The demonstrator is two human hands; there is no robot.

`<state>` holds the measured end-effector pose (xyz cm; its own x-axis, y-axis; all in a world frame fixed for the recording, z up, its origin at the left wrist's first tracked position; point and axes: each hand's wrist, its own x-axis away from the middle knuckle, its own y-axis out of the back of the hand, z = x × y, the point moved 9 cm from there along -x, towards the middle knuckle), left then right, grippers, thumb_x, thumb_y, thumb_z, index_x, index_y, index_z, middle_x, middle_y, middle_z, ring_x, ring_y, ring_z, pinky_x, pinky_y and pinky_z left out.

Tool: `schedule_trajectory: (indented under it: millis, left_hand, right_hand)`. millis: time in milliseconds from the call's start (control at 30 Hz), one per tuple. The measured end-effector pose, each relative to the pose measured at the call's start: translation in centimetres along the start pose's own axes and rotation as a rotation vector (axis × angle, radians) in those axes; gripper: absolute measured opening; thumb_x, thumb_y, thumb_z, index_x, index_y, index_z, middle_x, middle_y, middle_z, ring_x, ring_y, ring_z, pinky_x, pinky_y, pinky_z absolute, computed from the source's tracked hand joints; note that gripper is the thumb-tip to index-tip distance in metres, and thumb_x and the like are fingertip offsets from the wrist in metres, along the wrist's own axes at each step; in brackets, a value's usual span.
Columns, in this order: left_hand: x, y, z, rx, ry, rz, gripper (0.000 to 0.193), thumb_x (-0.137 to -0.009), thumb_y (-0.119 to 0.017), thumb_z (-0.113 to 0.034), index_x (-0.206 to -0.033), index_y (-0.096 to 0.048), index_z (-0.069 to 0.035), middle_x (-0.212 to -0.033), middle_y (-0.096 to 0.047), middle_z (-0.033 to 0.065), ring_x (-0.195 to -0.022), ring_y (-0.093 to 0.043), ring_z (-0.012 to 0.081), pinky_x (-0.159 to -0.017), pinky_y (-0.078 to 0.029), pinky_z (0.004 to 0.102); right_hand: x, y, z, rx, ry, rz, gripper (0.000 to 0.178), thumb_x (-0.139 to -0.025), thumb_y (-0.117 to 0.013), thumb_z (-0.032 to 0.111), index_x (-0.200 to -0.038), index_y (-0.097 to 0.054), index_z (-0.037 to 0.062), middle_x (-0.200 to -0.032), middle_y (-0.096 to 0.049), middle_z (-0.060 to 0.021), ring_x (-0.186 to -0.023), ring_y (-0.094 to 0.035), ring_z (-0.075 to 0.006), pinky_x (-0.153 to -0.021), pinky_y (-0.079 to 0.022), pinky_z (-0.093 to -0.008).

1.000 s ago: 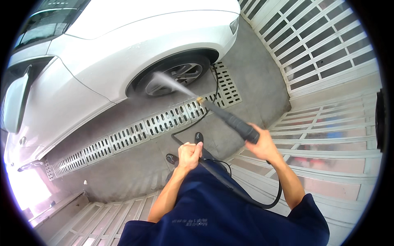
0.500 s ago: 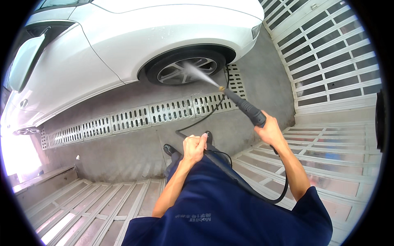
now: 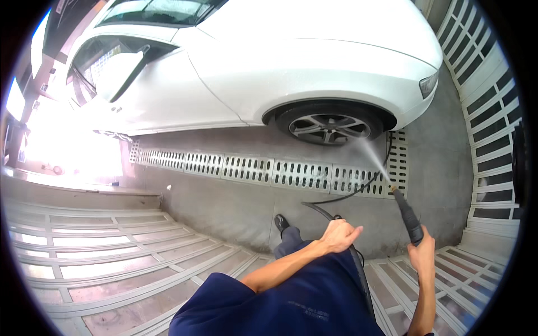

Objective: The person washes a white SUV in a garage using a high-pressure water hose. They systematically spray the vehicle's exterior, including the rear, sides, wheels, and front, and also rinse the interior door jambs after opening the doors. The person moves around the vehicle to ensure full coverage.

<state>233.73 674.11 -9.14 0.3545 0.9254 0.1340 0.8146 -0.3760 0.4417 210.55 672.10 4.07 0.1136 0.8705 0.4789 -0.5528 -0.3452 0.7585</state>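
Observation:
My right hand [image 3: 421, 250] is wrapped round the grip of a black pressure washer gun [image 3: 409, 215] with a brass-coloured nozzle. A white water jet [image 3: 371, 155] leaves the nozzle, angled up and left at the lower edge of the car's front wheel [image 3: 330, 126]. Close to my waist, my left hand [image 3: 339, 235] is closed round the black hose [image 3: 320, 210]. One stretch of that hose runs over the ground toward the wheel; another passes down along my side. The white car [image 3: 235, 78] stands broadside in front of me.
A slotted metal drain grate [image 3: 246, 169] crosses the grey floor [image 3: 230, 207] between me and the car. White barred panels [image 3: 112, 252] stand close behind me and more barred panels [image 3: 487, 129] on the right. Bright light comes from the far left.
My view has swung left, so the car and both hands sit farther right in the picture. The jet has shifted from the wheel's middle to its lower edge. Both hands keep their hold.

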Motion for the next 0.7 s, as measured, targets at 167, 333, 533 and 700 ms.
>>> schedule_trajectory:
  millis: [167, 333, 533, 700]
  left_hand:
    - [-3.1, -2.9, -6.9, 0.065, -0.134, 0.110, 0.062, -0.101, -0.048, -0.037, -0.053, -0.054, 0.002, -0.057, -0.056, 0.0254, -0.061, -0.058, 0.0463, -0.062, -0.044, 0.0544]
    - [-1.9, 1.2, -10.6, 0.260, -0.253, -0.171, 0.058, -0.101, -0.049, -0.031, -0.052, -0.052, 0.000, -0.052, -0.052, 0.0211, -0.054, -0.054, 0.0429, -0.054, -0.041, 0.0503]
    - [2.0, 6.2, -12.1, 0.242, -0.404, -0.364, 0.053, -0.102, -0.047, -0.023, -0.053, -0.053, -0.004, -0.054, -0.058, 0.0127, -0.052, -0.058, 0.0348, -0.054, -0.045, 0.0415]
    - [6.9, 13.7, -9.7, 0.395, -0.441, -0.675, 0.048, -0.102, -0.046, -0.022, -0.059, -0.053, -0.003, -0.053, -0.055, 0.0108, -0.050, -0.054, 0.0326, -0.052, -0.042, 0.0399]
  right_hand:
    - [3.0, 3.5, 7.8, 0.117, 0.118, 0.273, 0.062, -0.069, -0.068, 0.006, -0.130, -0.059, 0.0013, -0.101, -0.068, -0.0305, -0.097, -0.067, -0.0444, -0.087, -0.053, -0.0438]
    - [9.8, 11.9, 22.6, 0.050, 0.832, 0.002, 0.064, -0.063, -0.071, -0.004, -0.126, -0.062, 0.0015, -0.110, -0.070, -0.0224, -0.097, -0.070, -0.0369, -0.088, -0.052, -0.0322]
    - [12.3, 9.4, 31.7, 0.329, 0.904, 0.117, 0.069, -0.061, -0.072, -0.004, -0.129, -0.060, 0.0021, -0.106, -0.070, -0.0209, -0.092, -0.071, -0.0370, -0.085, -0.053, -0.0331]
    - [16.3, 8.5, 43.2, 0.448, 1.288, -0.074, 0.065, -0.064, -0.065, -0.005, -0.128, -0.059, -0.0017, -0.099, -0.070, -0.0213, -0.093, -0.071, -0.0316, -0.088, -0.052, -0.0350]
